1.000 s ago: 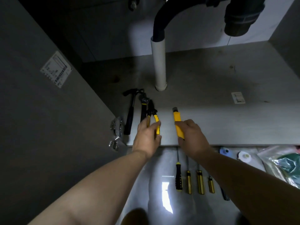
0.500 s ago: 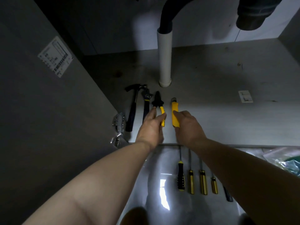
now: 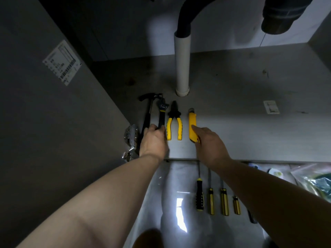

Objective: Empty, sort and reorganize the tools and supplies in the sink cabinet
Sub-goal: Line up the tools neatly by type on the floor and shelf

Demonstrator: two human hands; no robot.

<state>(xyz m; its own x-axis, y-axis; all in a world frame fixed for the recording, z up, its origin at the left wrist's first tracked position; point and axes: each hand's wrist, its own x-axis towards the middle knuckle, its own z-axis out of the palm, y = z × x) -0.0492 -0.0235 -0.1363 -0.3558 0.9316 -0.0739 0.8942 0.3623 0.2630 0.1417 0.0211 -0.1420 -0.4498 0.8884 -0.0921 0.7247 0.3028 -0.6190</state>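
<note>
Right now, through the head camera, I see the left hand (image 3: pixel 153 141) at the near end of the adjustable wrench (image 3: pixel 162 113), thumb on one side of its black handle and curled fingers on the other, so it grips that wrench. The hammer (image 3: pixel 148 111) lies just beside it on the left, and its handle end is hidden under the same hand. To the right of the wrench rest the pliers (image 3: pixel 174 122), yellow handles toward me, touched by neither hand. The right hand (image 3: pixel 209 144) has its forefinger laid straight along the yellow utility knife (image 3: pixel 192 119), whose near end pokes out from under the palm. The other fingers are hidden, so I cannot tell whether the hand clasps the knife or only rests on it. All four tools lie side by side near the front edge of the grey cabinet floor (image 3: pixel 250 126), heads pointing to the back. Behind them a white pipe (image 3: pixel 182 65) rises from the floor into a black hose (image 3: pixel 186 18). A small sticker (image 3: pixel 271 107) lies on the floor to the right, and a printed label (image 3: pixel 61 62) sits on the left panel above a metal hinge (image 3: pixel 131 138). Below the cabinet edge, four screwdrivers (image 3: pixel 211 201) lie in a row on glossy tile (image 3: pixel 161 194), with a plastic bag (image 3: pixel 313 179) at the far right.
</note>
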